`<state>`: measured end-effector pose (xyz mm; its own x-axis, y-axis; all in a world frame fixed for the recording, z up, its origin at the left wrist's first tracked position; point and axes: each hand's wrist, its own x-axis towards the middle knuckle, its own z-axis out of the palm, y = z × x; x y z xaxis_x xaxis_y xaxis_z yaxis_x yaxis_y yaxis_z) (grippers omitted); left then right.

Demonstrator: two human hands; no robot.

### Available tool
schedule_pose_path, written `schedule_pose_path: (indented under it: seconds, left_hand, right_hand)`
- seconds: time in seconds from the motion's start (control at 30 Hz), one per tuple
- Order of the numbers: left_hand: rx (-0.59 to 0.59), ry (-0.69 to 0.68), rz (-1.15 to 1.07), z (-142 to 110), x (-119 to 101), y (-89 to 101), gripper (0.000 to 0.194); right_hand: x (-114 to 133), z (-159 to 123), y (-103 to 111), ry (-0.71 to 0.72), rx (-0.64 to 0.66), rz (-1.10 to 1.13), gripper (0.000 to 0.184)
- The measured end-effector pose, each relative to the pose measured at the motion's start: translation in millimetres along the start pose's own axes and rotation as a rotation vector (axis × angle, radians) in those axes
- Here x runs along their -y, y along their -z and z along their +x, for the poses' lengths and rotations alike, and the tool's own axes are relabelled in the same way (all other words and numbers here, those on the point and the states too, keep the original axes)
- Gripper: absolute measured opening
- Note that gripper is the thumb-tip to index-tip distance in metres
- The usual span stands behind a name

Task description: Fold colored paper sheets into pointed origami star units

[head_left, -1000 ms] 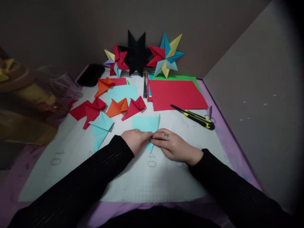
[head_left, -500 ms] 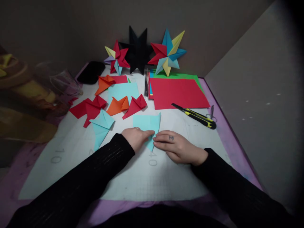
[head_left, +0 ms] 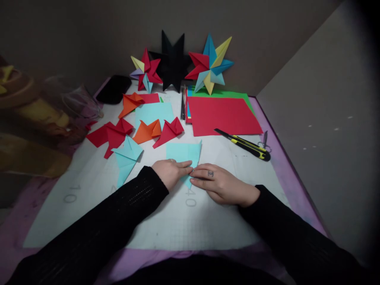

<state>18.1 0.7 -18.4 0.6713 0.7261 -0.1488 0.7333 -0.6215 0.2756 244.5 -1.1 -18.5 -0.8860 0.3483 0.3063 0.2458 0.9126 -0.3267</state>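
Observation:
A light blue sheet of paper [head_left: 181, 148] with a folded right edge lies in front of me, its lower corner pointing toward my body. My left hand [head_left: 170, 172] rests on it, index and middle fingers stretched out flat over the paper. At the folded right edge, my right hand [head_left: 221, 183] has its fingers drawn together on the paper. Both hands' fingertips nearly meet at the fold. Left of them is a folded light blue piece [head_left: 128, 155], beside a folded red piece [head_left: 119, 133], an orange one [head_left: 147, 131] and another red one [head_left: 169, 132].
Against the wall lean a small multicoloured paper star [head_left: 146, 71], a black star [head_left: 173, 61] and a larger multicoloured star [head_left: 210, 65]. Red paper [head_left: 222, 114] tops a stack. A utility knife [head_left: 246, 146] and small scissors [head_left: 265, 141] lie right; a phone [head_left: 114, 89] lies far left.
My left fingers have shifted slightly and two now show stretched over the paper. My right fingertips have moved a little left along the folded edge.

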Motion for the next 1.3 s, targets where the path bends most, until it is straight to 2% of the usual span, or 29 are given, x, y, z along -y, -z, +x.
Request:
schedule_pose_path:
  seconds: [0.3,0.6,0.87,1.03,1.17,1.3]
  left_hand:
    - [0.043,0.028,-0.003,2,0,2.0,0.043]
    - [0.037,0.031,-0.021,2,-1,3.9,0.042]
    - [0.021,0.049,-0.051,1,-1,4.6,0.042]
    - [0.03,0.044,-0.031,1,0,3.5,0.043]
    - [0.01,0.016,-0.023,0,0,2.9,0.04]
    - [-0.001,0.003,0.014,-1,-1,2.8,0.043]
  right_hand:
    - [1,-1,1,0.044,0.033,0.036,0.04]
    - [1,-1,1,0.038,0.057,0.022,0.041]
    - [5,0,-1,0.007,0.048,0.028,0.035]
    - [7,1,-1,0.019,0.083,0.059,0.038]
    - [3,-1,1,0.007,0.012,0.082,0.039]
    - [-6,-4,6,-0.042,-0.055,0.015,0.042]
